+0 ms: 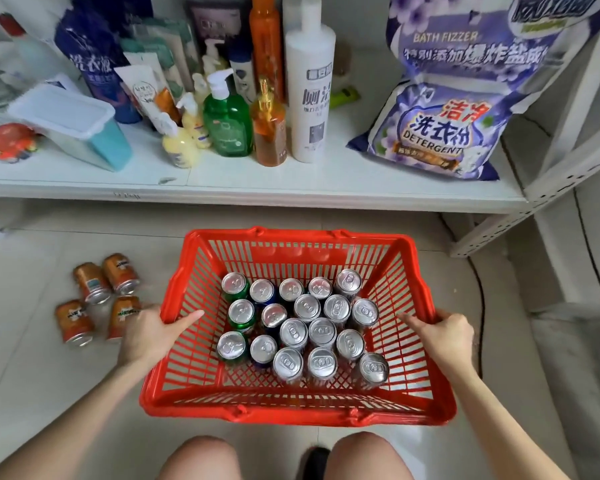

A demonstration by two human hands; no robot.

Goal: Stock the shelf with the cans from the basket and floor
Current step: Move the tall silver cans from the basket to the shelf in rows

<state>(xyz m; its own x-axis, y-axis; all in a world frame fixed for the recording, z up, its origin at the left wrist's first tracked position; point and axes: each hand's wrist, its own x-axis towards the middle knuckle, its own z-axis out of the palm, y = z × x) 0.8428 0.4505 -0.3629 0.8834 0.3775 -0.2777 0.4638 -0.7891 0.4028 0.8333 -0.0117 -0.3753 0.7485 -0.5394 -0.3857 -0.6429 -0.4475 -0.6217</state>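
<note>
I am crouched over the red basket, which sits on the floor just in front of the white shelf, my knees showing at its near side. Both my forearms reach forward, one along each side of the basket. My left hand is at the basket's left rim, its grip curled over the rim edge with the index finger stretched inward over the slatted wall. My right hand mirrors it at the right rim, grip wrapped around the edge, index finger pointing in toward the basket's middle. Inside the basket, the cans stand upright in rows on its bottom, silver tops facing me, packed close and mostly touching. Left of the basket, 4 orange cans lie on the floor, the nearest partly hidden behind my left hand. Beyond the basket, the shelf carries bottles and a detergent bag.
</note>
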